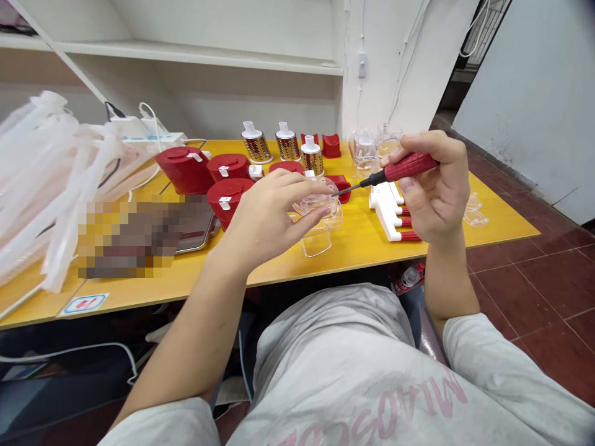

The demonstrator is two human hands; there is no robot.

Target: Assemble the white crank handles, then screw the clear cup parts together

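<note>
the left hand (269, 214) holds a clear part (318, 232) just above the yellow tabletop (353, 251), its grip pinching the part's top between thumb and fingers. the right hand (437, 192) has its grip wrapped tight round a red screwdriver (404, 167), whose tip meets the part's side. red tubs (186, 167) and metal drums (255, 145) stand behind; white bags (41, 173) lie far left.
</note>
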